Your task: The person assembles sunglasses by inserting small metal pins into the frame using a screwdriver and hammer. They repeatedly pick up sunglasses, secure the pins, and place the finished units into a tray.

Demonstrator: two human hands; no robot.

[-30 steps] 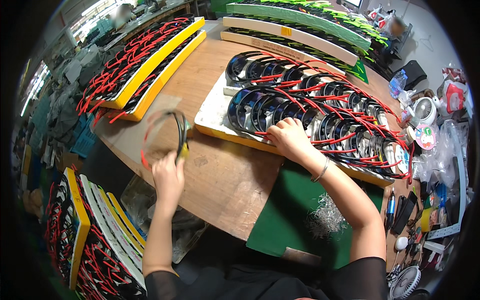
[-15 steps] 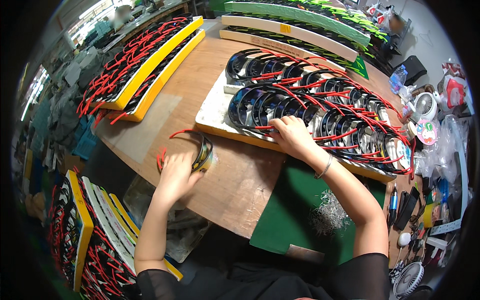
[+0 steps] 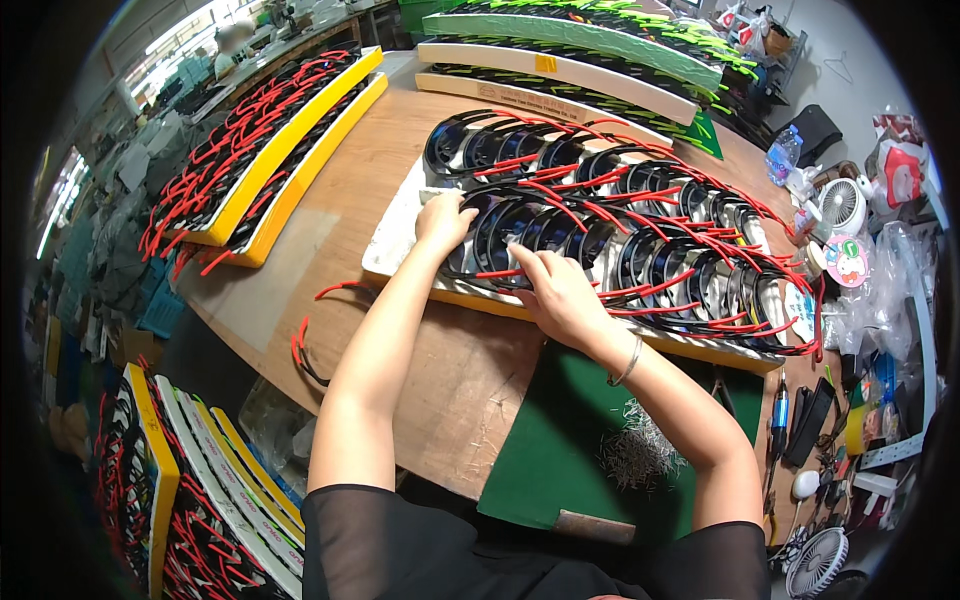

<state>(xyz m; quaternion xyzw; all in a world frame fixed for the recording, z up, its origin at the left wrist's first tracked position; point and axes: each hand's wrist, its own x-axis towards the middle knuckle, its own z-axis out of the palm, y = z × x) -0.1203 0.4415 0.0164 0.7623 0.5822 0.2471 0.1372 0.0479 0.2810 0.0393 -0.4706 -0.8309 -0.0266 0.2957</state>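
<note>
1. Resting across the middle of the round wooden table [image 3: 330, 240], a white foam tray [image 3: 395, 240] is holding overlapping rows of black round coils with red wire leads [image 3: 620, 235].
2. Pressing on the tray's left end, the left hand [image 3: 443, 218] is lying curled over a coil there; whether it is gripping, I cannot tell.
3. Lying loosely open on the near row, the right hand [image 3: 560, 290] is pinching nothing visible.
4. Snagging looks like the likely trouble: red leads are crossing one another, so lifting one coil could drag its neighbours.
5. Hanging at the table's near left rim, a loose black-and-red wire piece [image 3: 305, 345] could slip off.
6. Opening nearer the person, bare wood and a dark green mat [image 3: 560, 440] are offering room; yellow-edged trays [image 3: 270, 150] are crowding the far left.
</note>
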